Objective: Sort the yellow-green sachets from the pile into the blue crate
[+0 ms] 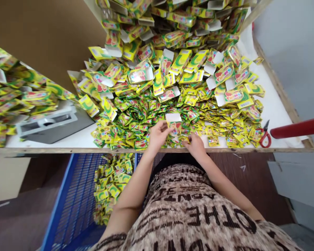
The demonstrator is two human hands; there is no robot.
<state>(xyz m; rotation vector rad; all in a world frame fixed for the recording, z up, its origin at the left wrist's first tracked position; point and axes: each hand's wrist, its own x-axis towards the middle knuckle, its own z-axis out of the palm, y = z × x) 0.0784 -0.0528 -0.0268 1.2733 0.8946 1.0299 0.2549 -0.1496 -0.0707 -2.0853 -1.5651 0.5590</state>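
My left hand is closed on a small yellow-and-green box, whose white flap stands open at the top. Just right of it, the fingers of my right hand pinch a small yellow sachet close to the box's lower end. Loose green and yellow sachets lie heaped around both hands. Behind them rises a big pile of open-flapped boxes printed with fruit pictures.
Red-handled scissors lie on the right of the white table, near a red bar. Below the wooden front edge, a blue crate holds many yellow boxes. A grey metal object and a cardboard sheet are at left.
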